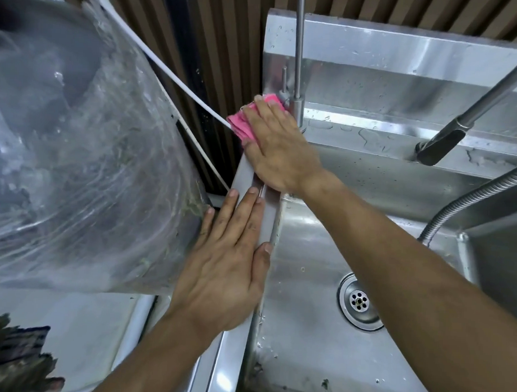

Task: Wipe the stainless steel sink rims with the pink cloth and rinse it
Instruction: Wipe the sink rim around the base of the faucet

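My right hand (278,151) is flat on the pink cloth (244,125), fingers straight, pressing it down on the far left corner of the sink rim (246,177), right up against the base of the thin tap (298,50). The cloth is bunched and pokes out past my fingertips and off the rim's left edge. My left hand (228,262) is nearer me on the same left rim, palm down and fingers spread out straight, not holding anything, thumb hooked on the inner edge by the basin.

The basin (307,285) has water drops all over it, and the drain (359,300) sits down to the right. The back ledge is wet too. A dark spray head (440,145) hangs over the back of the basin, with a ribbed metal hose (468,203) curving down beside it.

Left of the sink there's a big clear plastic bag (77,160) stretched over a bin, touching my left hand's outer fingers. A white cable (173,78) runs diagonally behind it toward the cloth.
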